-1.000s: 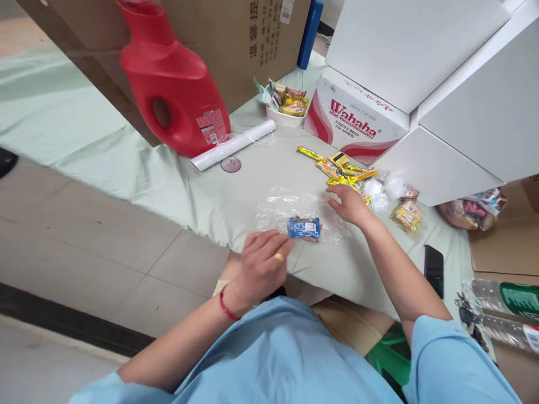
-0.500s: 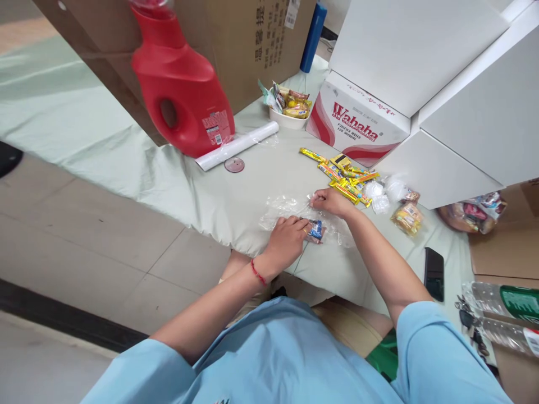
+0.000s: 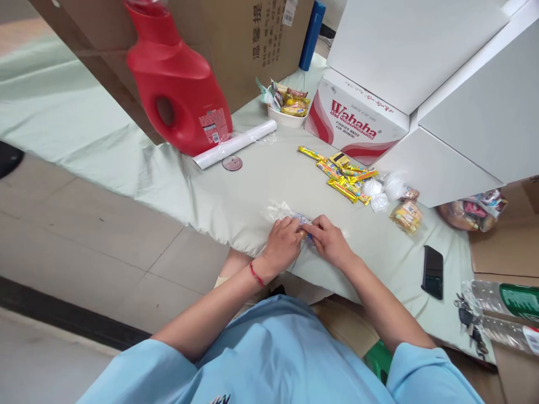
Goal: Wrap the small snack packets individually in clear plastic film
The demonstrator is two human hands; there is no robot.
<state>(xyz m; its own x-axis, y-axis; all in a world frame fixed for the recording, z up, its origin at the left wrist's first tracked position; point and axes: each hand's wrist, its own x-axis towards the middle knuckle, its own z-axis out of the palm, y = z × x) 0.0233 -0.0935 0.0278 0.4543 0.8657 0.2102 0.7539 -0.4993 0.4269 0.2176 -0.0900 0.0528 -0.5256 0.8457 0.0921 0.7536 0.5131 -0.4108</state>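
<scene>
At the near edge of the cloth-covered table, my left hand (image 3: pixel 283 244) curls over a small blue snack packet (image 3: pixel 304 219) and presses it down. My right hand (image 3: pixel 330 242) meets it from the other side, fingers closed on the packet's wrapping, fingertips touching those of the left. Clear plastic film (image 3: pixel 275 210) lies crinkled around the packet and spreads out beyond the left fingers. Both hands cover most of the packet. Yellow stick-shaped snack packs (image 3: pixel 341 174) lie in a loose pile beyond the right hand, beside crumpled clear plastic wads (image 3: pixel 377 196).
A red detergent jug (image 3: pixel 181 84), a white roll (image 3: pixel 236 145) and a round purplish disc (image 3: pixel 232 163) stand or lie at the left. Farther back are a snack bowl (image 3: pixel 288 118) and a Wahaha carton (image 3: pixel 356 120). A phone (image 3: pixel 433 272), keys (image 3: pixel 467 320) and plastic bottles (image 3: pixel 514 300) lie right.
My right hand has come back toward me from the far side of the film and now meets the left at the packet. The film is drawn in around it.
</scene>
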